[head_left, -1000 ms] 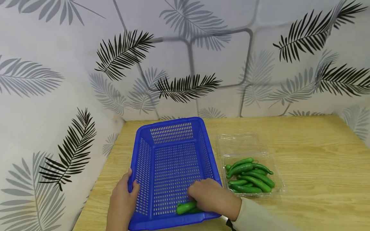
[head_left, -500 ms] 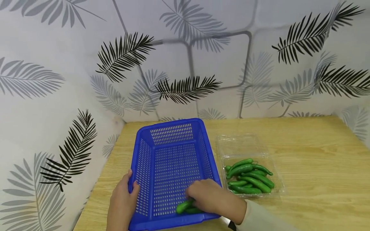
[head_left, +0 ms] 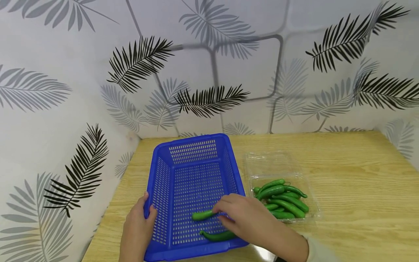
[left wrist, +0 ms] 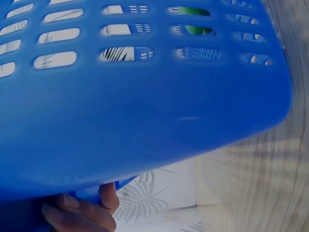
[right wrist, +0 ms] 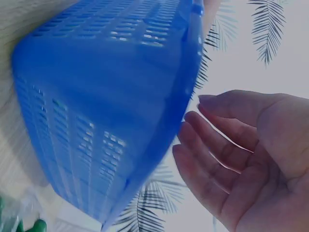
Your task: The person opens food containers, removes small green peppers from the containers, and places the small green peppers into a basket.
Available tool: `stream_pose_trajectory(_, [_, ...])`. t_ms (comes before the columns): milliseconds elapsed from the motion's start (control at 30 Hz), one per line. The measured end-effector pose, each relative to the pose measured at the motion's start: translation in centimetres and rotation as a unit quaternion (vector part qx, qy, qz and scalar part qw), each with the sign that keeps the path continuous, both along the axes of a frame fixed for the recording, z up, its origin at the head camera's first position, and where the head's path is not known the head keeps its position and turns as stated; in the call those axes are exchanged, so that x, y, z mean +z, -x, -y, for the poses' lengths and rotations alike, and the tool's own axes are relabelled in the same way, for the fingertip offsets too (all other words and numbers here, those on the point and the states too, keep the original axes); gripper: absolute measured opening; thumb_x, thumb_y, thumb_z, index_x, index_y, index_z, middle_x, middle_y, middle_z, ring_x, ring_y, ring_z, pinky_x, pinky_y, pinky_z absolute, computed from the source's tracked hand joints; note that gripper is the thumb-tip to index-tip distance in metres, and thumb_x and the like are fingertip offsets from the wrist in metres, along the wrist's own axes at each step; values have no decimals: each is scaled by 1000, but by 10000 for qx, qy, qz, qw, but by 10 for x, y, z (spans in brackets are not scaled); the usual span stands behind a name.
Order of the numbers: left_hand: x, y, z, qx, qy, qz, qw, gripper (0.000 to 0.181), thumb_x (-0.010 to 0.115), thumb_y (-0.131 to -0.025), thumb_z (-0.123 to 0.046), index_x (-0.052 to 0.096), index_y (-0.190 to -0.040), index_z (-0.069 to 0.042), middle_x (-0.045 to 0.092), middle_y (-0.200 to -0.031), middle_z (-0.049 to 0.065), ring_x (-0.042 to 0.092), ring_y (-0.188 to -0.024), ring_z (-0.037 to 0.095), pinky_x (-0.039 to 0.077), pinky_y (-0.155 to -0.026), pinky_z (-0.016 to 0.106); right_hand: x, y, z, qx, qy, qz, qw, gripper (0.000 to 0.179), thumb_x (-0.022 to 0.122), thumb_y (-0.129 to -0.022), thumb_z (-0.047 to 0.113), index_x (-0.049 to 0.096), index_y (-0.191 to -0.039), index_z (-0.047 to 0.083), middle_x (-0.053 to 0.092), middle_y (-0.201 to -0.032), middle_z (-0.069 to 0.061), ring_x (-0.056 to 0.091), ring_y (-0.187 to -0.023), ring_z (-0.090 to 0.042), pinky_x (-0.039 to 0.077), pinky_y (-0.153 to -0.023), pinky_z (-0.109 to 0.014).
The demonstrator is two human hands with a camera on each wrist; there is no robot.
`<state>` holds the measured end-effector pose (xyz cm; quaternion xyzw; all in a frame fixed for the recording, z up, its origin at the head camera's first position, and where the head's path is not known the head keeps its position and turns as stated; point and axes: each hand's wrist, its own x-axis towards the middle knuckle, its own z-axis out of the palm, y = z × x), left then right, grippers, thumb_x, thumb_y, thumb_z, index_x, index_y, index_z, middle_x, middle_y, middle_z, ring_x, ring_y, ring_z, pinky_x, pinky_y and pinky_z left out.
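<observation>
A blue plastic basket (head_left: 193,253) with slotted walls stands on the table. My left hand (head_left: 137,227) grips its left rim, thumb over the edge; curled fingers (left wrist: 84,212) show at that rim in the left wrist view. Inside the basket are two green chili peppers: a lighter one (head_left: 202,215) at my right fingertips and a darker one (head_left: 218,236) nearer the front wall. My right hand (head_left: 250,222) hovers over the basket's front right corner. In the right wrist view its palm and loosely bent fingers (right wrist: 207,169) show nothing held, level with the rim.
Right of the basket, a clear plastic clamshell box (head_left: 274,163) lies with its lid folded back. Several green chili peppers (head_left: 288,205) are heaped in it. A leaf-patterned wall covering (head_left: 209,123) closes off the back and left of the wooden table (head_left: 356,189).
My right hand has lifted and shifted right, its fingers loosening. The two peppers, earlier together under it, now lie apart, the lighter one farther back. My left hand stays on the rim.
</observation>
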<state>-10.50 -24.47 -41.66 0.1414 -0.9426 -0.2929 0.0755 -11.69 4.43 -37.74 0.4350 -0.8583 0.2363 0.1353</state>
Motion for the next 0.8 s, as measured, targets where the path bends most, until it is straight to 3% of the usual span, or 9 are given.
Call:
stream_pose_trajectory(267, [-1,0,0,-19,22,-126,9999,49,47,-91,-15,41,-138,2,46,-134,24,45,-120,41,35,-97,55,1,6,-27,-535,417,-493,9965,18,67,-78,9,67,-94,19,62,-90,13,58,-79,-2,48,-60,-19])
stream_pose_trajectory(467, [0,0,0,-9,-15,-70,10000,49,46,-92,-16,40,-138,1,46,-134,24,46,-120,41,36,-96,55,-4,14,-53,-1128,360,-475,9918,20,65,-78,7,68,-95,18,64,-94,9,60,-84,-6,49,-60,-20])
stream_pose_trajectory(633, [1,0,0,37,-66,6,10000,50,46,-92,-17,40,-139,0,47,-133,25,47,-118,41,38,-94,56,-13,20,-74,-1399,228,-263,9896,22,68,-77,7,69,-96,17,65,-98,6,62,-89,-12,46,-52,-19])
stream_pose_trajectory(800, [1,0,-1,67,-59,47,9999,50,47,-92,-17,40,-139,0,47,-133,24,47,-119,40,37,-95,55,-27,26,-92,-1701,-141,-118,9852,24,73,-74,6,69,-96,14,65,-96,4,62,-88,-15,52,-62,-28])
